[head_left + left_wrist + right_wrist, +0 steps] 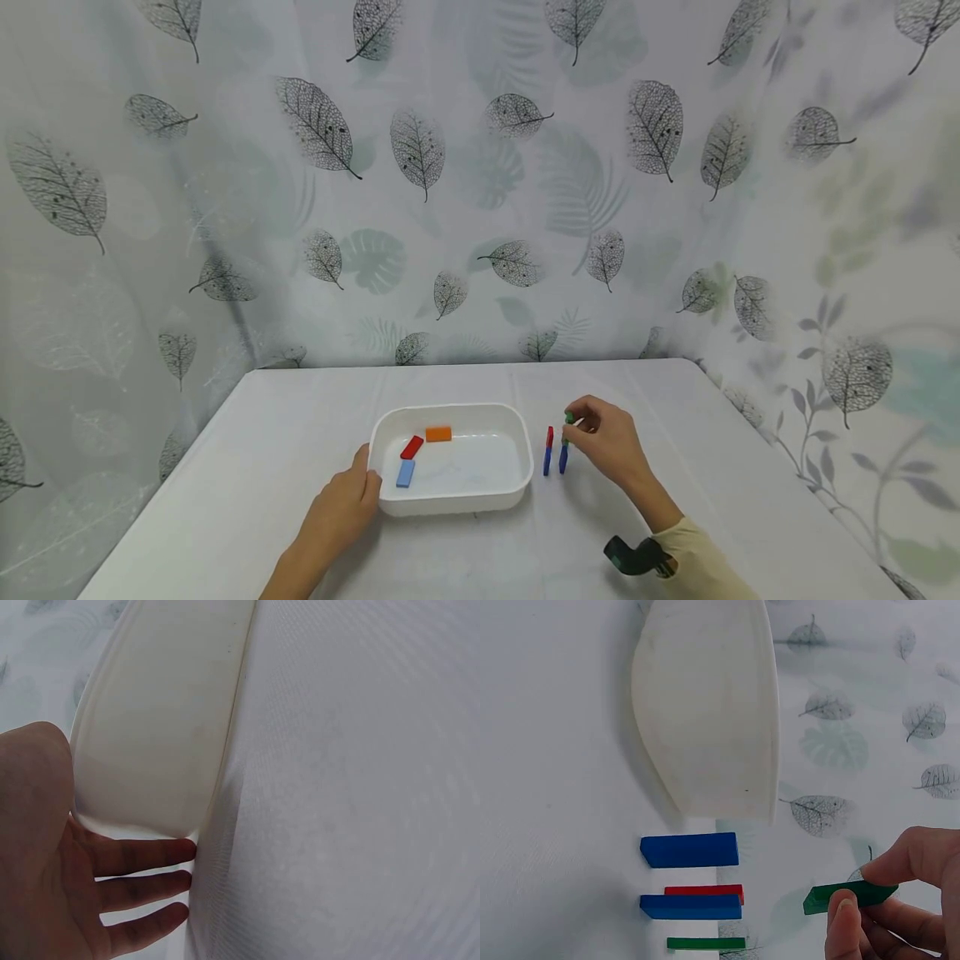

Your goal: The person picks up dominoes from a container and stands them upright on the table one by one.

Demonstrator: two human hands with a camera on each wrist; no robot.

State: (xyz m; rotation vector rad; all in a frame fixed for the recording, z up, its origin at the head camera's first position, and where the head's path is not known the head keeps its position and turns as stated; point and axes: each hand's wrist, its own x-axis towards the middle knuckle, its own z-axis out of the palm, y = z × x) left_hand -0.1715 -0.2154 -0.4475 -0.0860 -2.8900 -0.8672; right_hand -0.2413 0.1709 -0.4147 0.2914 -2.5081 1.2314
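A white tray (453, 505) holds an orange block (438, 434), a red block (412, 447) and a light blue block (405, 473) toward its left side. My left hand (347, 505) holds the tray's left end, its thumb at the rim and its fingers along the outer wall in the left wrist view. Just right of the tray, my right hand (609, 439) pinches a green block (851, 894) between thumb and fingers, raised off the table. Below it stand a blue block (689, 850), another blue block (690, 907), a red block (705, 889) and a second green block (706, 943).
A white-covered table (225, 500) carries everything. Leaf-printed curtains (480, 208) hang behind it and along both sides. On the right wrist sits a dark strap-like device (636, 557), beside a pale yellow sleeve (705, 562).
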